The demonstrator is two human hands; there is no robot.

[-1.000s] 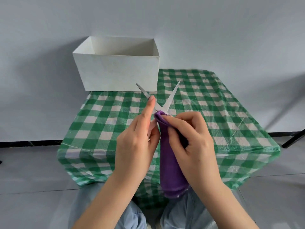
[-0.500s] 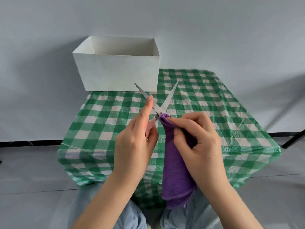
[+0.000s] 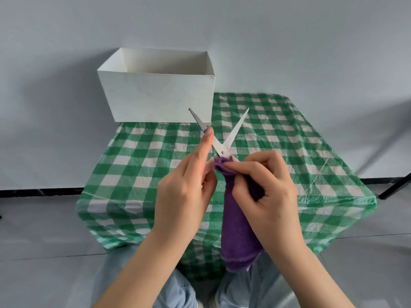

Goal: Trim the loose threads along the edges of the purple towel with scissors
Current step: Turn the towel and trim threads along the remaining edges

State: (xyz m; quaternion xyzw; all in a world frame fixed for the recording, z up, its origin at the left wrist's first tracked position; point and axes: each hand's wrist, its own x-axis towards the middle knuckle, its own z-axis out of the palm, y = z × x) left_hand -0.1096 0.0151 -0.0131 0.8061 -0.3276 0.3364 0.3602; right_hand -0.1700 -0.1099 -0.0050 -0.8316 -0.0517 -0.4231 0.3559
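The purple towel (image 3: 236,227) hangs bunched in a long roll over the near edge of the table. My right hand (image 3: 266,196) pinches its top corner between thumb and fingers. My left hand (image 3: 184,196) grips the handles of the scissors (image 3: 222,138), index finger stretched along one blade. The silver blades stand wide apart in a V, pointing away from me. Their pivot sits just above the towel's pinched corner. The scissor handles are hidden behind my left hand and the towel.
A table under a green and white checked cloth (image 3: 278,134) lies in front of me. An open white box (image 3: 155,85) stands at its far left against the grey wall. My knees in light jeans (image 3: 173,292) show below. A dark table leg (image 3: 393,187) is at right.
The towel's lower end has swung a little to the right and its pinched top has bunched up closer under the scissors' pivot. The blades stay open.
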